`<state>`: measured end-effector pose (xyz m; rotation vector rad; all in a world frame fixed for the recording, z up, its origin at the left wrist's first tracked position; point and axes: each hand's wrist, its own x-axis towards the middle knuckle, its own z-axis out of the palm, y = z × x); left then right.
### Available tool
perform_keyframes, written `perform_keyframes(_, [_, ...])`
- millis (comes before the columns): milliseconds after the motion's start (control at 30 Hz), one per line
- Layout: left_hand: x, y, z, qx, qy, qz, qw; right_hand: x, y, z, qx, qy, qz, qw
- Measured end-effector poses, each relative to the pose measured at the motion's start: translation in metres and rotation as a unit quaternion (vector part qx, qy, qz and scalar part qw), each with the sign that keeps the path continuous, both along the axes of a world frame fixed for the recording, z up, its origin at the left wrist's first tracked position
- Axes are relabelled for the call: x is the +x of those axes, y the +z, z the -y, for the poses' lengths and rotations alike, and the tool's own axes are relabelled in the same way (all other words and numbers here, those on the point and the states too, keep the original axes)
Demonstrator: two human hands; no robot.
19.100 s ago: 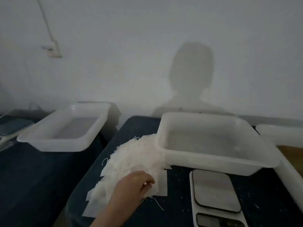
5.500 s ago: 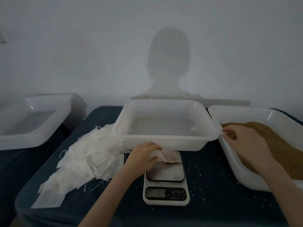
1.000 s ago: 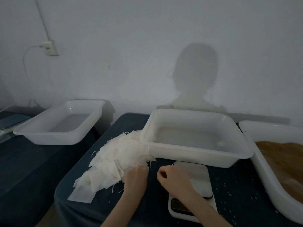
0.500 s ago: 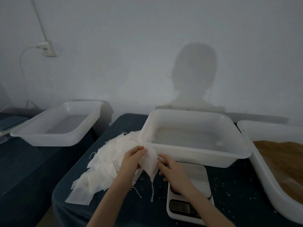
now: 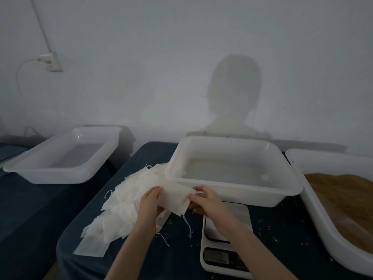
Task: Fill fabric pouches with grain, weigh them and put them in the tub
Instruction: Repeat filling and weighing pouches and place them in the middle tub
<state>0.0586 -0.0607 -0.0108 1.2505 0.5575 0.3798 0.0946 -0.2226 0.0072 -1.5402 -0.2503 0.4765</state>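
Above the dark table (image 5: 278, 225), a pouch (image 5: 175, 200), seemingly empty, pinched between left hand (image 5: 150, 201) and right hand (image 5: 205, 201).

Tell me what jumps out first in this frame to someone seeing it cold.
Both hands, left hand and right hand, hold one white fabric pouch up at centre, in front of the middle white tub. To the left a heap of pouches sprawls over the dark table; the scale lies under the right forearm. At far right, a tub of brown grain.
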Motion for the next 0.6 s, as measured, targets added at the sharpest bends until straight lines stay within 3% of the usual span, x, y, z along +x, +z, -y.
perform_keyframes(100, [0.000,-0.006,-0.001,0.047,0.016,-0.029,0.998,0.003,0.005,-0.008,-0.018,-0.010,0.014,1.000])
perform_keyframes(200, [-0.003,-0.007,0.003,0.272,0.028,-0.051,0.961,0.005,0.007,-0.013,-0.018,-0.013,0.010,1.000])
perform_keyframes(267, [-0.009,-0.003,0.005,0.399,-0.009,0.010,0.917,0.005,0.008,-0.012,-0.008,-0.010,0.004,1.000])
perform_keyframes(333, [-0.014,0.004,0.007,0.395,-0.181,0.065,0.898,0.005,0.010,-0.009,-0.012,-0.001,0.009,1.000])
perform_keyframes(400, [-0.014,0.009,0.011,0.397,-0.317,0.042,0.860,0.006,0.014,-0.003,-0.034,0.018,0.025,0.999])
perform_keyframes(467, [-0.008,0.007,0.013,0.433,-0.346,0.024,0.832,0.005,0.019,0.003,-0.060,0.027,0.047,0.997])
perform_keyframes(600, [-0.003,0.003,0.022,0.417,-0.334,0.028,0.845,0.005,0.024,0.015,-0.081,0.018,0.059,0.995])
